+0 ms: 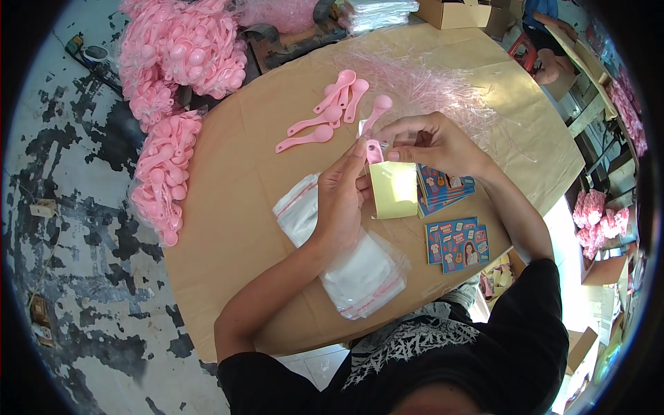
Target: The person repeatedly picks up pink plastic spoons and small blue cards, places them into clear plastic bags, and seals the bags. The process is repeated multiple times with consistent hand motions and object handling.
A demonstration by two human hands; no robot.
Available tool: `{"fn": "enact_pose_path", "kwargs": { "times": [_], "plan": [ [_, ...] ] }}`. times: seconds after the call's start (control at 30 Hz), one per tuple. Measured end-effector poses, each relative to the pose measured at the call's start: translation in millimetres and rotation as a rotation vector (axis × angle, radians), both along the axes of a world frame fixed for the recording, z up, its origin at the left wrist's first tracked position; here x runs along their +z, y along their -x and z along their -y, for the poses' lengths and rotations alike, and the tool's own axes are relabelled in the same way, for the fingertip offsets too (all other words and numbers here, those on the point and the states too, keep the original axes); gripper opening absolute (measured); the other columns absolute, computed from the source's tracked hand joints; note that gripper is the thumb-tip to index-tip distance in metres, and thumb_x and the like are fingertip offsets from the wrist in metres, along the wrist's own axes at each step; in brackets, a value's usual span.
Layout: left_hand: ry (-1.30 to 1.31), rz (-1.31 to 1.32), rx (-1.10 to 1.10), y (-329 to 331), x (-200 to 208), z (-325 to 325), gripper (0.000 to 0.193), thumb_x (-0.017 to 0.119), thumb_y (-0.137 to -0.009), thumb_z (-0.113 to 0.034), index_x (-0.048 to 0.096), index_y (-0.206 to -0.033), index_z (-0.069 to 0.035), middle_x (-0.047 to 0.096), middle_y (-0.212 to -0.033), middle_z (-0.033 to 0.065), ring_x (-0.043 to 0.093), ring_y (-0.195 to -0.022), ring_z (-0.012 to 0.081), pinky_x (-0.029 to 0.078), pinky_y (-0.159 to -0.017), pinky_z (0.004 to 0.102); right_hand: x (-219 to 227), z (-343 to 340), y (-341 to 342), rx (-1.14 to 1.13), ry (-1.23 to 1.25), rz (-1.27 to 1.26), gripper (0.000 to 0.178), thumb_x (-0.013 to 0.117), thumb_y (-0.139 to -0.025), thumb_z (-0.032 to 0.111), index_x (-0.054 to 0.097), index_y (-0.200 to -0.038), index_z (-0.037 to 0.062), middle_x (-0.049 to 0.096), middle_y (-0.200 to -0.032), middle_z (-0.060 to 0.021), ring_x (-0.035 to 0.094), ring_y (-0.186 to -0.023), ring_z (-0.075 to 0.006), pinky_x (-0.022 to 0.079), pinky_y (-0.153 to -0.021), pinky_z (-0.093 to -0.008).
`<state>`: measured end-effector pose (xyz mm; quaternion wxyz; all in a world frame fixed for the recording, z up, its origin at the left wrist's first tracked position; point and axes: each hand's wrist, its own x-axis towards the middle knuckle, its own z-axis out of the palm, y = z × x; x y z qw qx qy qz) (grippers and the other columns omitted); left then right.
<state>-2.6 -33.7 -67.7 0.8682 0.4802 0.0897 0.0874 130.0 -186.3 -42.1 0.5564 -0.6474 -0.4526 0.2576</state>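
Note:
Raised over the middle of the table, my left hand is closed around a pale yellow card and a pink plastic piece with a hole, which looks like a measuring spoon's handle end. Clear film glints around them, apparently a small plastic bag. My right hand pinches at the film's upper edge, fingers bent; the exact grip is partly hidden. Just beyond my hands is one pink spoon. Several more pink spoons lie farther left. Under my left forearm is a stack of clear bags.
Blue printed cards lie near my right arm, with another stack behind. Thin clear strips are heaped at the back. Bulging bags of pink spoons stand at the left edge. A person sits at the far right.

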Motion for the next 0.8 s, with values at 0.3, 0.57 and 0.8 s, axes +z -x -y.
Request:
{"fn": "enact_pose_path", "kwargs": {
  "times": [0.3, 0.57, 0.8],
  "plan": [
    [0.046, 0.05, 0.059, 0, 2, -1, 0.032, 0.052, -0.102, -0.031, 0.058, -0.121, -0.006, 0.067, -0.099, 0.0033, 0.069, -0.084, 0.0125, 0.056, -0.071, 0.0261, -5, 1, -1, -0.089, 0.037, -0.074, 0.022, 0.066, -0.093, 0.013, 0.069, -0.11, -0.0015, 0.071, -0.095, -0.0037, 0.063, -0.086, -0.0063, 0.052, -0.077, -0.0228],
    [-0.05, 0.029, -0.003, 0, -5, -1, 0.028, 0.054, -0.1, -0.024, 0.057, -0.122, -0.006, 0.068, -0.098, 0.0046, 0.069, -0.084, 0.0129, 0.056, -0.071, 0.0264, -15, 6, -8, -0.138, 0.035, -0.04, 0.026, 0.066, -0.092, 0.016, 0.07, -0.114, 0.0024, 0.072, -0.088, -0.0031, 0.059, -0.07, -0.0036, 0.048, -0.061, -0.021],
    [-0.038, 0.08, -0.012, 0, -3, -1, 0.027, 0.048, -0.101, -0.017, 0.056, -0.124, -0.006, 0.068, -0.099, 0.0082, 0.07, -0.086, 0.0168, 0.057, -0.073, 0.0296, -15, 12, -17, -0.027, -0.097, -0.007, 0.024, 0.062, -0.089, 0.001, 0.07, -0.112, 0.0001, 0.072, -0.091, -0.006, 0.063, -0.083, -0.01, 0.051, -0.075, -0.0248]
  ]
}}
